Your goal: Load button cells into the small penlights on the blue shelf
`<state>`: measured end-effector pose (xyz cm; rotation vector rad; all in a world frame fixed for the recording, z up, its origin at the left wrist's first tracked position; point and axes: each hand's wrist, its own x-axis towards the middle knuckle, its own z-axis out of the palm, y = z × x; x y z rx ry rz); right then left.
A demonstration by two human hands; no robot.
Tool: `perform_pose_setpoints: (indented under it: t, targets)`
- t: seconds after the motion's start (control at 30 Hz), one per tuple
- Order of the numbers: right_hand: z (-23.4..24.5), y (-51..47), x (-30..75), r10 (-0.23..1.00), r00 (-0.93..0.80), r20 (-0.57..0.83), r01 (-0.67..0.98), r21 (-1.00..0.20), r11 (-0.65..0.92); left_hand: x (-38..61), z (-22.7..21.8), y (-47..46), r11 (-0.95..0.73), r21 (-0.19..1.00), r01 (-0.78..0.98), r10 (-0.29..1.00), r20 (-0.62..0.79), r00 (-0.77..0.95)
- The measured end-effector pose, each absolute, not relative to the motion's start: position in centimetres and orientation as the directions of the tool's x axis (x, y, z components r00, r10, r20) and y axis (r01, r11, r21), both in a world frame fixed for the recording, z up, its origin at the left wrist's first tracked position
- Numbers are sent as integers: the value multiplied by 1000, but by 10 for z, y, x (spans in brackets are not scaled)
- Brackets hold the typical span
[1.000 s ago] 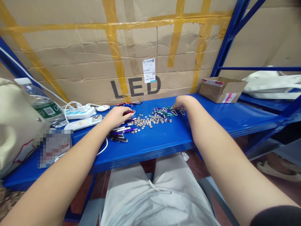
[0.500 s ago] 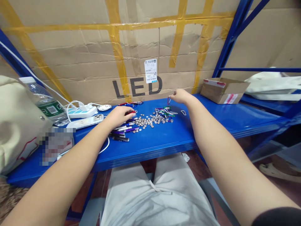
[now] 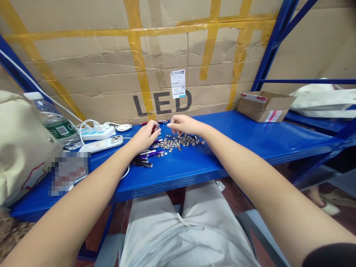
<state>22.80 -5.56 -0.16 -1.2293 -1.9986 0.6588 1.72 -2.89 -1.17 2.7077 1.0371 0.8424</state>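
Observation:
My left hand [image 3: 145,136] is closed around a small red penlight [image 3: 155,128], mostly covered by the fingers. Just right of it my right hand [image 3: 184,125] hovers over the table with curled fingers; what they hold, if anything, is hidden. Below both hands spreads a pile of silver button cells [image 3: 174,144]. Purple penlights [image 3: 155,154] and a black penlight [image 3: 142,164] lie by my left wrist. Behind my hands lie several red and dark penlights [image 3: 162,121]. My right hand and forearm cover most of the carabiners.
A phone [image 3: 104,144], a white power strip [image 3: 98,132] and a water bottle [image 3: 59,126] are on the left, beside a cream bag [image 3: 23,148]. An open cardboard box [image 3: 264,107] stands at the right. A large taped carton [image 3: 111,74] walls off the back of the blue table [image 3: 172,178].
My right hand has moved left, from beyond the carabiners toward my left hand; the red carabiner in its fingers is now out of sight. My left hand has turned slightly with the red penlight.

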Motion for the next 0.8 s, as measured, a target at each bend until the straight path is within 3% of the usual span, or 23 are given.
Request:
perform_pose_setpoints:
  t: [0.2,0.4,0.63,0.8]
  targets:
    - [-3,-66,215,842,-473,259,471,-734,490,19,-11,-35,-826,244,509,555,509,657]
    - [-2,-65,216,846,-493,205,445,-776,448,18,-9,-34,-873,139,467,463,535,706]
    - [2,-68,223,811,-585,17,416,-852,318,15,-8,-30,-864,163,476,479,561,676]
    - [5,-72,224,746,-666,14,420,-819,390,17,-7,-33,-844,201,497,516,554,653]
